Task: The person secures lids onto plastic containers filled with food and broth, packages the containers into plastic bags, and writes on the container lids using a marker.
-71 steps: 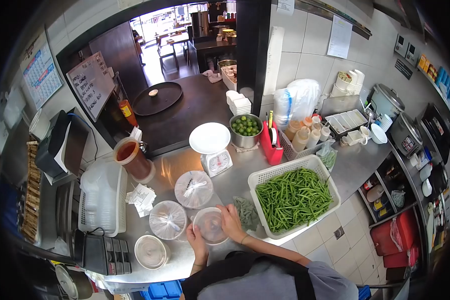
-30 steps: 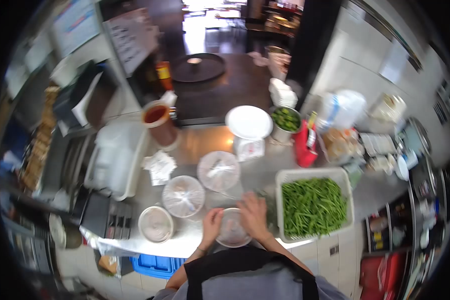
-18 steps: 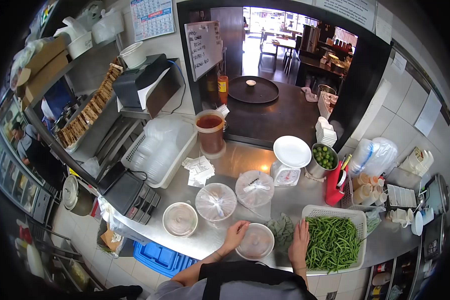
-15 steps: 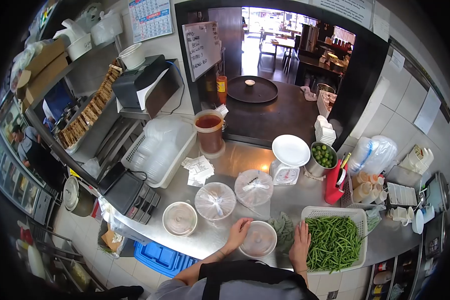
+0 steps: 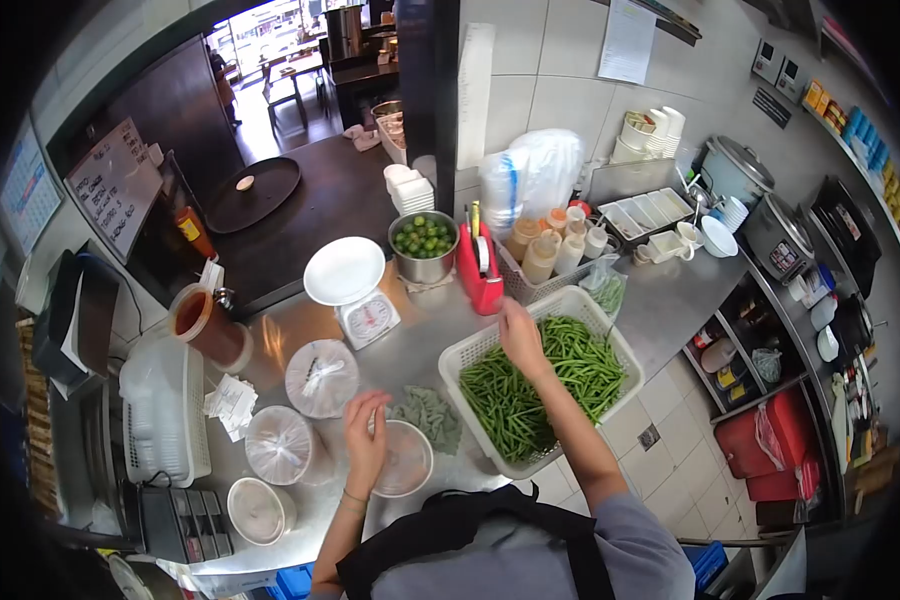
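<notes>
My left hand (image 5: 366, 432) is raised beside the lidded round tub (image 5: 404, 458), its fingers loosely bent and apart, with nothing visible in them. My right hand (image 5: 521, 335) reaches over the basket of green beans (image 5: 485, 395), fingertips drawn together by the lower end of the red tape dispenser (image 5: 481, 278); anything between them is too small to make out. Two bagged tubs with knotted tops, one upper (image 5: 322, 378) and one lower (image 5: 278, 445), stand left of my left hand. Another lidded tub (image 5: 261, 510) is at the lower left.
A green cloth (image 5: 428, 418) lies between the tub and the basket. Behind are a white scale (image 5: 368, 318), a pot of green citrus (image 5: 425, 262) and sauce bottles (image 5: 542, 257). Paper slips (image 5: 232, 404) and a container of red sauce (image 5: 210, 330) are at left.
The view has turned right. My right hand has moved from beside the bean basket up and across it to the red dispenser. My left hand stays near the tub, now lifted at its left edge.
</notes>
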### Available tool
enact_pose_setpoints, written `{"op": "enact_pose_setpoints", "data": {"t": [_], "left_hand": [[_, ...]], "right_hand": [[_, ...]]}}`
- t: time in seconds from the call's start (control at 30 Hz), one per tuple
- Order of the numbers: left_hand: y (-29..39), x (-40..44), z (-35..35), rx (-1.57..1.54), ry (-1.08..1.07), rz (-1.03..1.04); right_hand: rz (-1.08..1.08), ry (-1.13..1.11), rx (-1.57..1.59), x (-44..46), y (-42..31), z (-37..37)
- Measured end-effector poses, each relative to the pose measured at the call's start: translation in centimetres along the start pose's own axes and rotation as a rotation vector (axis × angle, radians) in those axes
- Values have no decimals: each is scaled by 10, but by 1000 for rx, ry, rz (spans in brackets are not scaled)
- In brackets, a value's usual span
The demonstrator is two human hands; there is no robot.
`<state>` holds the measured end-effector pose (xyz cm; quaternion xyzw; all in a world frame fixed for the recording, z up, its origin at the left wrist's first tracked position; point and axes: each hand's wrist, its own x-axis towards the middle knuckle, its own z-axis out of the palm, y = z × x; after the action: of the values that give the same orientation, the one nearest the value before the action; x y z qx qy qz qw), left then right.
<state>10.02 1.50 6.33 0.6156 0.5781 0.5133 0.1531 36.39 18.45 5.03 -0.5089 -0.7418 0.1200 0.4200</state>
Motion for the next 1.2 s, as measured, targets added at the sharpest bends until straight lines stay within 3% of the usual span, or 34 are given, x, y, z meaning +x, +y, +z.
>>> {"op": "enact_pose_setpoints", "data": {"t": [0.07, 0.23, 0.37, 0.47, 0.57, 0.67, 0.77, 0.97, 1.0, 1.07, 1.2], "left_hand": [[13, 31, 20, -50, -75, 72], [11, 101, 102, -207, -255, 192], [-16, 142, 176, -329, -469, -104], [-47, 161, 232, -526, -487, -363], [-9, 172, 231, -704, -501, -860], [-43, 177, 269, -878, -428, -961], [-42, 175, 278, -888, -344, -901], [-69, 172, 316, -651, -213, -726], [-63, 174, 313, -450, -175, -701], [-45, 169, 305, 26, -133, -459], [-52, 170, 301, -101, -149, -445]], "right_hand": [[25, 85, 10, 30, 36, 17], [353, 5, 159, 87, 90, 56], [570, 88, 486, 100, 86, 55], [390, 130, 624, 76, 58, 28], [259, 81, 777, 25, 34, -13], [337, -46, 707, -36, -10, -74], [457, -70, 840, -80, -43, -112], [511, -48, 934, -99, -36, -102], [522, -37, 930, -98, -38, -99], [536, -27, 906, -101, -41, -94], [654, -73, 893, -115, -39, -95]]}}
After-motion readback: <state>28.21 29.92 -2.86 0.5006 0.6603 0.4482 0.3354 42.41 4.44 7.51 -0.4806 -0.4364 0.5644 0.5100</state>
